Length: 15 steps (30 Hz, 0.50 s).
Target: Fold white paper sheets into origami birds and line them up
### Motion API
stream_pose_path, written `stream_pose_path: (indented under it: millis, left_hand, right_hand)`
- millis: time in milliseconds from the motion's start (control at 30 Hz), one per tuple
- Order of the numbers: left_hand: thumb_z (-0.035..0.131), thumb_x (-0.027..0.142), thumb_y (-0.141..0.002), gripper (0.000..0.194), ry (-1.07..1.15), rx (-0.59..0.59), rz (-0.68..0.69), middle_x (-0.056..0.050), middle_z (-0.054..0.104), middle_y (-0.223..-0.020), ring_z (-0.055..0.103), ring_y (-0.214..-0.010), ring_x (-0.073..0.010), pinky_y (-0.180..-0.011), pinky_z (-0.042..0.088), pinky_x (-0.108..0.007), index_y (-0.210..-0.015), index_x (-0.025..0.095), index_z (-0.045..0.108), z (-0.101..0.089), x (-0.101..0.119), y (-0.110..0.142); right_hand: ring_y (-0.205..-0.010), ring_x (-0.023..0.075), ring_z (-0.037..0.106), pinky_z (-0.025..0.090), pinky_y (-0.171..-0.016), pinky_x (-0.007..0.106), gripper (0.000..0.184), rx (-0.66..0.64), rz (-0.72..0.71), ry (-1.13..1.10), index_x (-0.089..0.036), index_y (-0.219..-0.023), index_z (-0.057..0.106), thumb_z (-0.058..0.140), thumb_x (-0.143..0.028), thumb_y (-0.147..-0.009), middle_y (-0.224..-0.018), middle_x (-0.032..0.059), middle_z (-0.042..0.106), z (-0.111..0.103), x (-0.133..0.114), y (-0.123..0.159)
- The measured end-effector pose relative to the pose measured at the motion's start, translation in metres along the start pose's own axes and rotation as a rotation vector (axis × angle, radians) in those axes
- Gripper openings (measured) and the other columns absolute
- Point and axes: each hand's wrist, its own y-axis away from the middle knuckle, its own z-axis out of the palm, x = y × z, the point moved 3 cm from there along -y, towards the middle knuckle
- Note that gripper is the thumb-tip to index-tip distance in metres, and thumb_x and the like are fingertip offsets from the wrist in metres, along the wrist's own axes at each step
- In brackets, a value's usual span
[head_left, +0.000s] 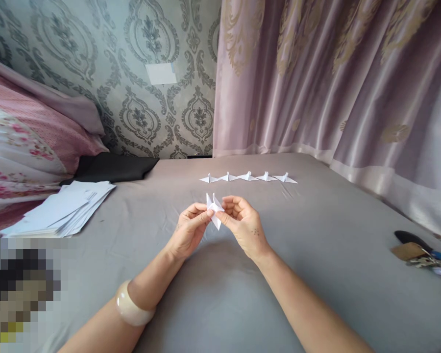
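Between my two hands is a white origami crane (215,208), held up above the grey sheet with two thin points upward and a wider point downward. My left hand (191,226) pinches its left side between thumb and fingers. On the other side, my right hand (245,223) has its thumb pressed on the paper, with the fingers curled behind. Beyond the hands, several finished white paper cranes (249,176) stand in a row, wings almost touching. A pale bangle (132,305) circles my left wrist.
A stack of white paper (64,208) lies at the left, near a folded black cloth (113,167) and floral bedding (18,137). Keys (422,260) with a brown tag lie at the right edge. Purple curtains (297,73) hang behind. The lower left corner is pixelated.
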Motion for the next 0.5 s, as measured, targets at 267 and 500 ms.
stream_pose_path:
  millis: [267, 500]
  left_hand:
    - [0.077, 0.022, -0.074, 0.025, -0.126, 0.049, 0.062, 0.0, 0.069, -0.083, 0.062, -0.076, -0.0114, -0.071, 0.046, -0.024, -0.095, 0.02, 0.064, 0.007, -0.001, 0.003]
    - [0.074, 0.03, -0.077, 0.024, -0.24, 0.041, 0.015, -0.006, 0.071, -0.096, 0.061, -0.093, -0.0164, -0.084, 0.046, -0.028, -0.096, 0.016, 0.07, 0.013, 0.001, 0.007]
  right_hand:
    - [-0.083, 0.0122, 0.061, 0.047, -0.076, 0.025, 0.038, 0.029, 0.249, -0.201, -0.021, -0.092, 0.063, 0.083, -0.024, -0.06, -0.085, -0.0015, 0.065, -0.008, 0.015, -0.005]
    - [-0.083, 0.0109, 0.061, 0.045, -0.08, 0.024, 0.039, 0.043, 0.26, -0.2, -0.021, -0.088, 0.063, 0.086, -0.023, -0.056, -0.084, -0.0028, 0.067, -0.007, 0.024, -0.007]
